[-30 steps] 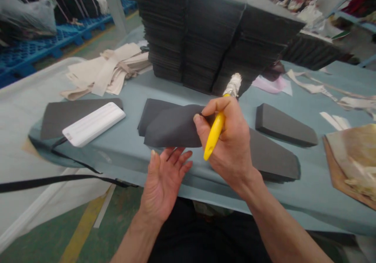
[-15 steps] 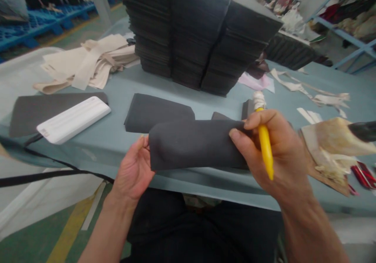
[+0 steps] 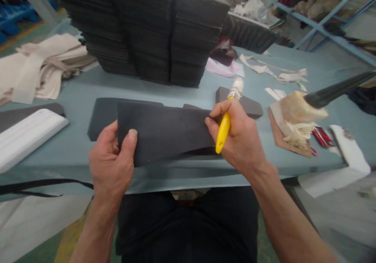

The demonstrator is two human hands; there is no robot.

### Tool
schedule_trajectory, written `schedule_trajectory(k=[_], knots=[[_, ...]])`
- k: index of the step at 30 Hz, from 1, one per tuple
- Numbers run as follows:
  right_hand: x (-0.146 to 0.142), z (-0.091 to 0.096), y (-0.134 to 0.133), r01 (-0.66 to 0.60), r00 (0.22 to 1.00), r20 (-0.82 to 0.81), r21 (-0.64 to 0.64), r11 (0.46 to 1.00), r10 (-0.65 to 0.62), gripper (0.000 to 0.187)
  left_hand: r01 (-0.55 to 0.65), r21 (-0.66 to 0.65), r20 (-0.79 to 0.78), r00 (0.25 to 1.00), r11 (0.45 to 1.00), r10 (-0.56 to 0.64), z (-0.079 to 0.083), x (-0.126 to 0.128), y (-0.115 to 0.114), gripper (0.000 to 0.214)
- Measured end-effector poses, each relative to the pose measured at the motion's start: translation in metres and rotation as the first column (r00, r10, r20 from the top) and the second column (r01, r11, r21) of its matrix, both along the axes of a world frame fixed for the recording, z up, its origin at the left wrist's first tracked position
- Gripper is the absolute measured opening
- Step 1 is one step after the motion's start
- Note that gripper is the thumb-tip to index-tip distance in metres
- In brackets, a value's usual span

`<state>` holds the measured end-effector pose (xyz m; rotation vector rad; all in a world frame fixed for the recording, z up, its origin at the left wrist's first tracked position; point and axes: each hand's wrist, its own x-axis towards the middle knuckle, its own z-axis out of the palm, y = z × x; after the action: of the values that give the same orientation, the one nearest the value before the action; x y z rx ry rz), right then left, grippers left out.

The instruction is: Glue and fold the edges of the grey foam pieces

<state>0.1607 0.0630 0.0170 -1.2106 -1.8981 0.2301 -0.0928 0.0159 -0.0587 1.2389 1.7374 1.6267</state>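
Note:
A flat dark grey panel (image 3: 167, 132) is stretched between both hands over the front of the table. My left hand (image 3: 113, 159) is closed on its left end, thumb on the near face. With thumb and forefinger, my right hand (image 3: 241, 137) pinches the upper right corner. That same hand also holds a yellow-handled brush (image 3: 223, 132), its pale head pointing up and away from me. Behind the raised panel, another dark grey piece (image 3: 101, 116) lies on the table, partly covered. A smaller grey piece (image 3: 249, 106) rests beyond the brush.
Tall stacks of black sheets (image 3: 152, 32) stand at the back. Pale fabric strips (image 3: 47, 67) and a white flat object (image 3: 32, 136) lie left. On the right are a pale block with a dark handle (image 3: 308, 108), red items (image 3: 321, 137) and the blue-green table (image 3: 249, 65).
My left hand has gone from touching the panel's end with its palm up to gripping it, thumb in front. The panel's left end looks different, now square-cornered. The view has shifted right.

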Motion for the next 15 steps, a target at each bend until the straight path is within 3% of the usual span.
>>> schedule_trajectory(k=[4, 8, 11, 15], knots=[[0.017, -0.005, 0.006, 0.054, 0.998, -0.035, 0.015, 0.998, -0.053, 0.013, -0.021, 0.027, -0.069, 0.997, 0.999, 0.023, 0.024, 0.012, 0.016, 0.044], [0.041, -0.005, 0.017, 0.142, 0.989, -0.052, 0.05, 0.989, -0.139, 0.017, 0.006, 0.141, -0.107, 0.994, 0.99, 0.009, 0.047, 0.026, 0.041, 0.031], [0.06, -0.001, 0.023, 0.195, 0.979, -0.066, 0.063, 0.979, -0.191, 0.017, 0.126, 0.217, -0.084, 0.99, 0.968, -0.111, 0.06, 0.036, 0.064, 0.025], [0.086, 0.005, 0.027, 0.232, 0.97, -0.088, 0.08, 0.969, -0.225, 0.02, 0.31, 0.16, 0.009, 0.949, 0.937, -0.316, 0.074, 0.055, 0.084, 0.012]])
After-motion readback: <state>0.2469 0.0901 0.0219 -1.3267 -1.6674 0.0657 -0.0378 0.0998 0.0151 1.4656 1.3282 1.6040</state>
